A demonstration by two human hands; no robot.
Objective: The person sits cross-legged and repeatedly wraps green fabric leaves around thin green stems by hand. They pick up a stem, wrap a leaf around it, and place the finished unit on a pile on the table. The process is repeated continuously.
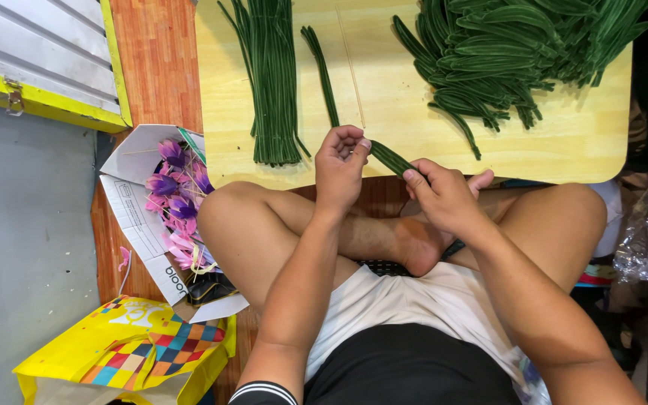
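Your low wooden table (564, 142) carries a heap of bent green stems (504, 52) and a straight green bundle (270, 82). Beside your knee, a white box (133, 202) holds purple flowers (178, 196). Your left hand (339, 169) and right hand (444, 196) pinch one green stem (390, 157) between them, its long axis running diagonally from upper left to lower right.

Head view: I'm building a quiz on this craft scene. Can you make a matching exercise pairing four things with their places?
Things:
1. straight green stems
2. looped green leaf pieces
3. purple flowers
4. yellow patterned bag

Places:
A. in the white box
B. table's top right
C. on the floor, bottom left
D. table's left side, bundled

Pairs: 1-D, 2-B, 3-A, 4-C
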